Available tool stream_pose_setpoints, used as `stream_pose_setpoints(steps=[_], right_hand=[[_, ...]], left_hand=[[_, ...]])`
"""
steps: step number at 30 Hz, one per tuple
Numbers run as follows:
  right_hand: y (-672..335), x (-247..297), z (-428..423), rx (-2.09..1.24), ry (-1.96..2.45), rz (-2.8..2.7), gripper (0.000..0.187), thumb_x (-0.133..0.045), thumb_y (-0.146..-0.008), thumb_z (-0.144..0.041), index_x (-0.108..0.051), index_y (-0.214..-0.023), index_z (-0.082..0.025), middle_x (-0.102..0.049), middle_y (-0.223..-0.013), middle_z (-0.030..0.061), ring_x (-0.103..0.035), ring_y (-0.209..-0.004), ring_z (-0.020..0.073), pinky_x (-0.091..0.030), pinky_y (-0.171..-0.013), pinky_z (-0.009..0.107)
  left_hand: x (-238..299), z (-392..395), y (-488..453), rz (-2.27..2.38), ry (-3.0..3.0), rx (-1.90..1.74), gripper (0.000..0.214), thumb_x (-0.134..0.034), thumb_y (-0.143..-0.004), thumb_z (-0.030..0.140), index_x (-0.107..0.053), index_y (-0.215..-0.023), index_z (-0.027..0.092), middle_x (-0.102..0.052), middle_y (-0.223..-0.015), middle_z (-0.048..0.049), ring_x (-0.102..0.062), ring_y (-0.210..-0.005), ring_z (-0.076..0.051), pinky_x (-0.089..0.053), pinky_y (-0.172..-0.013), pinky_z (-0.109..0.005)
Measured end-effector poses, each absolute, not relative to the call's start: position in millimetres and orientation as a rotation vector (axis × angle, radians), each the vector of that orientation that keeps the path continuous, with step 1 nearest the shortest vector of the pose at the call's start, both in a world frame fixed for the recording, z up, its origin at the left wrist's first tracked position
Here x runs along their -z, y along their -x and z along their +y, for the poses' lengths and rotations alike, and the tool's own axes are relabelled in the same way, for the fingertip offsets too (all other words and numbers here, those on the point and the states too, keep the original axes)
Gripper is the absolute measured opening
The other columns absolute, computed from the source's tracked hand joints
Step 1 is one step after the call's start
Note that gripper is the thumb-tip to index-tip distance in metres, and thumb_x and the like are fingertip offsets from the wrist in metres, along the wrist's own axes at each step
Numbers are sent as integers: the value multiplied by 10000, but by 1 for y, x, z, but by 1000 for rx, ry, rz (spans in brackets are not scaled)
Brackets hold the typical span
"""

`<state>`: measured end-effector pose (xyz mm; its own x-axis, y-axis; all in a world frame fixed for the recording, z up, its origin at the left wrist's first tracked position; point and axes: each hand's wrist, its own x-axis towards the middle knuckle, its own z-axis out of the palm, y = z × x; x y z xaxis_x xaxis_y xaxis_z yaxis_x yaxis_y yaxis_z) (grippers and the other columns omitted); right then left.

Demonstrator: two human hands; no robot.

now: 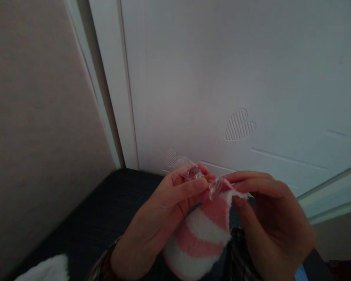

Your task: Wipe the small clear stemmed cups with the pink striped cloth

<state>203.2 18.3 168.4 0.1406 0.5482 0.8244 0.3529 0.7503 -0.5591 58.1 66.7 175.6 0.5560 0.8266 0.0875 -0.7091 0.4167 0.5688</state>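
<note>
A fuzzy pink-and-white striped piece, which looks like a sock [206, 226], hangs below my two hands. My left hand [166, 207] is closed, with thumb and fingers pinching a clear plastic piece [193, 171]. More of the clear plastic [215, 188] sits crumpled at the top of the striped fabric, between the hands. My right hand [269, 210] is closed too, its thumb and fingers pinching the fabric's upper right edge. Part of the sock is hidden behind my left hand.
Below the hands is a dark table [84, 218], with a white fuzzy cloth [46, 269] at its near left. A white panel [187, 78] with embossed hearts rises behind it. A beige wall [41, 117] stands on the left. Something light blue [301, 273] shows at the lower right.
</note>
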Motion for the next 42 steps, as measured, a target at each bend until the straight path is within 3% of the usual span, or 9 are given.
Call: stream_pose_setpoints(steps=[6, 12, 19, 24, 33, 39, 42], right_hand=[[-205, -173, 19, -75, 805, -1503, 309, -633, -838, 26, -723, -1003, -219, -708, -1063, 4, -655, -1025, 167, -494, -876, 306], [-206, -170, 16, -251, 892, -1527, 293, -607, -909, -25, -691, -1056, -263, -717, -1212, -3, -656, -1146, 179, -499, -965, 318], [-209, -168, 16, -220, 921, -1606, 315, -607, -921, -23, -688, -1080, -283, -718, -1044, -53, -650, -1040, 91, -487, -952, 190], [-210, -170, 18, -191, 932, -1647, 282, -622, -906, -25, -702, -1037, -261, -701, -1008, -28, -657, -973, 113, -512, -864, 223], [-209, -174, 15, -31, 970, -1686, 275, -656, -896, -34, -759, -1025, -255, -725, -1025, -26, -688, -930, 98, -528, -818, 183], [-208, -168, 17, -208, 958, -1506, 395, -647, -865, 0, -685, -1117, -302, -708, -1016, -40, -658, -967, 116, -533, -843, 202], [-208, -170, 18, -329, 959, -1459, 352, -670, -843, 8, -695, -1022, -295, -702, -968, -47, -662, -939, 109, -549, -834, 183]], left_hand=[[-179, 66, -58, 282, -667, -1046, 126, -872, -735, 148, -778, -818, 161, -754, -787, 3, -705, -688, -107, -573, -691, -170], [-178, 72, -58, 213, -744, -974, 138, -884, -716, 176, -773, -797, 160, -745, -755, -4, -696, -675, -119, -562, -661, -179], [-180, 65, -57, 292, -709, -1070, 108, -857, -756, 174, -772, -822, 174, -752, -799, -2, -696, -694, -122, -564, -704, -203], [-177, 68, -55, 262, -691, -1039, 127, -872, -727, 147, -779, -810, 170, -738, -766, 6, -687, -667, -106, -569, -663, -178], [-180, 67, -52, 342, -744, -1123, 93, -849, -748, 139, -781, -808, 159, -740, -778, -7, -683, -689, -117, -560, -668, -179], [-177, 72, -50, 300, -818, -1031, 105, -856, -727, 169, -780, -798, 156, -730, -706, 1, -653, -624, -107, -547, -617, -178], [-180, 70, -49, 342, -804, -1056, 101, -848, -733, 169, -780, -808, 168, -738, -726, 0, -661, -631, -116, -548, -625, -196]])
